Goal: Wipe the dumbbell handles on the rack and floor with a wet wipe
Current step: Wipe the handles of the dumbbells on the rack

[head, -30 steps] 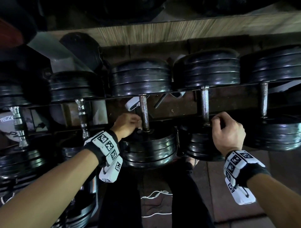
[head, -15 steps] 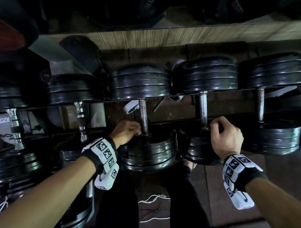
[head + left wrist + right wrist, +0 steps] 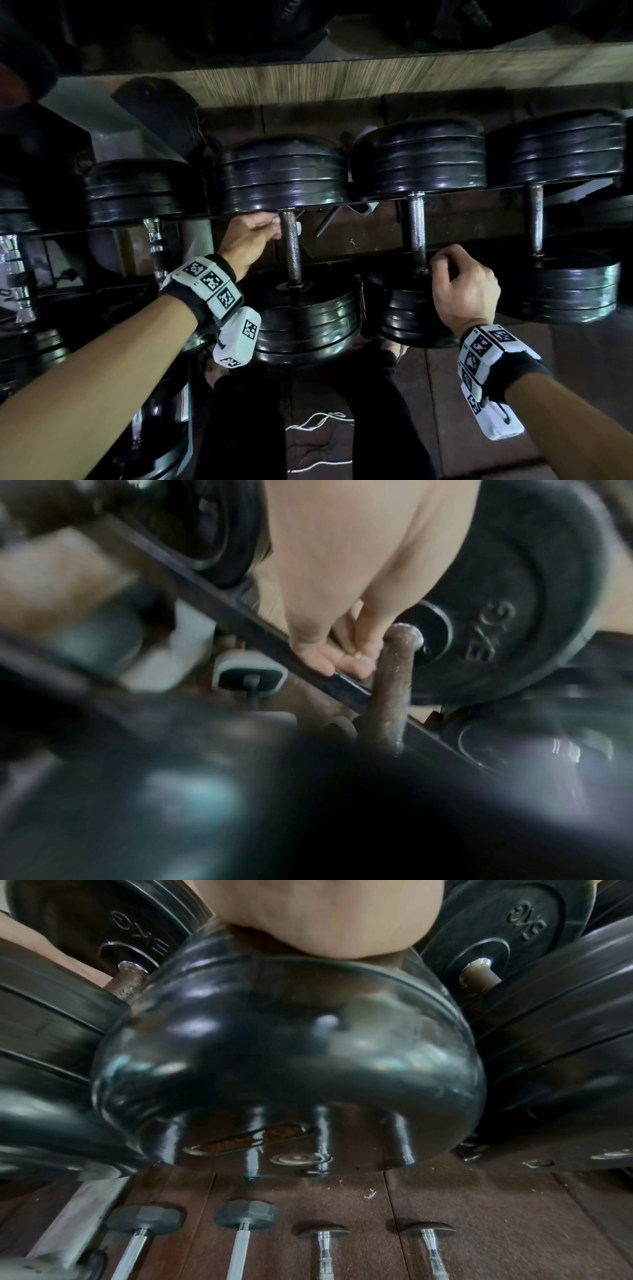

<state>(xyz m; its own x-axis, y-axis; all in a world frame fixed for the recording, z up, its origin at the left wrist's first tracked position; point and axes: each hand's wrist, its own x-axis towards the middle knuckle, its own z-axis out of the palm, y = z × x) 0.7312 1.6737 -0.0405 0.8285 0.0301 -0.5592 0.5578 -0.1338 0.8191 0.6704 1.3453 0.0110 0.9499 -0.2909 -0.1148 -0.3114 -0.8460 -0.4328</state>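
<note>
Black plate dumbbells lie across a dark rack rail (image 3: 479, 222). My left hand (image 3: 274, 229) is at the far end of the middle dumbbell's rusty handle (image 3: 293, 253), just under the far plates. Its curled fingers (image 3: 356, 664) press against the handle (image 3: 390, 696), and a sliver of white, apparently the wet wipe (image 3: 276, 222), shows at the fingertips. My right hand (image 3: 445, 263) grips the near end of the neighbouring handle (image 3: 416, 226). In the right wrist view the fist (image 3: 322, 920) sits above the near plates (image 3: 287, 1056), which hide its fingers.
Another plate dumbbell (image 3: 536, 222) lies to the right, and chrome-handled ones (image 3: 156, 246) to the left. A wooden shelf (image 3: 342, 75) hangs overhead. Several small dumbbells (image 3: 240, 1240) stand on the brown floor below. My legs (image 3: 246, 428) and a white cord (image 3: 318, 419) are beneath the rack.
My left hand has slid along the middle handle from its near-plate end to its far-plate end. My right hand has kept its grip on the neighbouring handle.
</note>
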